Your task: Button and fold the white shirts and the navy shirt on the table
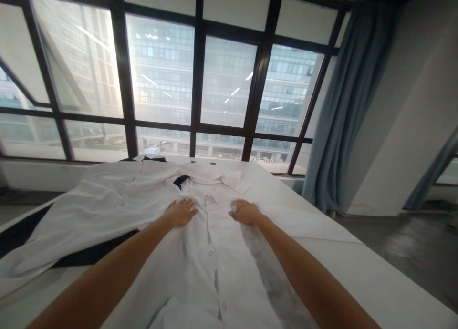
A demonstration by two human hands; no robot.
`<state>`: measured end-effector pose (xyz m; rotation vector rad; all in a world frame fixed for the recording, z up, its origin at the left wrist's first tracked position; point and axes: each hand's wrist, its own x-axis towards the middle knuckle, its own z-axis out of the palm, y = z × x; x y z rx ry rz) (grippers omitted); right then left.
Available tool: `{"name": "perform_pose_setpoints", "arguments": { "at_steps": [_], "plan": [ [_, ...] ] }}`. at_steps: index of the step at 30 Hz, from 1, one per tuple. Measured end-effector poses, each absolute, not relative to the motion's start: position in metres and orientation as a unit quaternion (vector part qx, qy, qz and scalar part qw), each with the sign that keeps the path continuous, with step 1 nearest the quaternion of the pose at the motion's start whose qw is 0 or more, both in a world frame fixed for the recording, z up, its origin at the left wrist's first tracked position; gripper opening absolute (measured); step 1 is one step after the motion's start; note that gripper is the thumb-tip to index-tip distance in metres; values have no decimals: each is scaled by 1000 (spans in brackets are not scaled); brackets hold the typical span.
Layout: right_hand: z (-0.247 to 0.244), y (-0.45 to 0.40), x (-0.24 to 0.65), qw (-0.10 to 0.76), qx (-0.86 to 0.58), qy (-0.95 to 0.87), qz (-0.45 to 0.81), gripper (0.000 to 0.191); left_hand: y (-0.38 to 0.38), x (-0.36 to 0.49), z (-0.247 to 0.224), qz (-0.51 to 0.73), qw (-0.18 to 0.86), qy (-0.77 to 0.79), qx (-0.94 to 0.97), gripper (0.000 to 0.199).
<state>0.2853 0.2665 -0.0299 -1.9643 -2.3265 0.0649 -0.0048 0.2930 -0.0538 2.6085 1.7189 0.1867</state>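
A white button-up shirt (200,257) lies front up on a white table, its collar (214,195) pointing away from me and its button strip running toward me. My left hand (181,211) rests on the shirt's left shoulder area, fingers apart and lying on the cloth. On the opposite shoulder area, my right hand (245,211) touches the fabric with its fingers slightly bent and apart. Neither hand shows cloth wrapped in its fingers. Another white shirt (103,195) is spread out to the left, with a sleeve reaching toward the near left.
Dark cloth (95,250) shows beneath the left shirt. The white table (336,257) extends to the right and back toward large dark-framed windows (161,71). A blue curtain (343,114) hangs at the right beside a pale pillar (400,128).
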Motion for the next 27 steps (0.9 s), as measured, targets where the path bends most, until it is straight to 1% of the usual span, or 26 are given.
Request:
{"name": "perform_pose_setpoints", "arguments": {
  "at_steps": [3,6,8,10,12,14,16,19,22,27],
  "plan": [
    [-42,289,301,14,-662,-747,53,76,312,-7,-53,20,26,556,830,61],
    [-53,300,306,21,-668,-743,42,78,324,-9,-54,15,34,544,838,63],
    [-54,301,304,27,-669,-742,14,74,328,-10,-55,24,29,539,841,62],
    [-49,295,297,47,-666,-743,-51,66,326,-8,-53,36,12,537,843,59],
    [-39,282,285,70,-648,-749,-122,50,315,-2,-46,69,-27,528,846,52],
    [-29,261,269,92,-631,-756,-148,35,293,7,-37,111,-69,510,850,44],
    [-22,233,252,116,-636,-755,-114,27,263,18,-29,147,-71,495,853,35],
    [-17,183,229,151,-651,-743,-24,24,211,31,-25,176,25,494,851,25],
    [-19,140,212,161,-646,-745,38,21,168,39,-31,171,110,509,836,24],
    [-28,108,200,145,-650,-744,58,26,139,50,-37,163,133,569,795,26]
  ]
}}
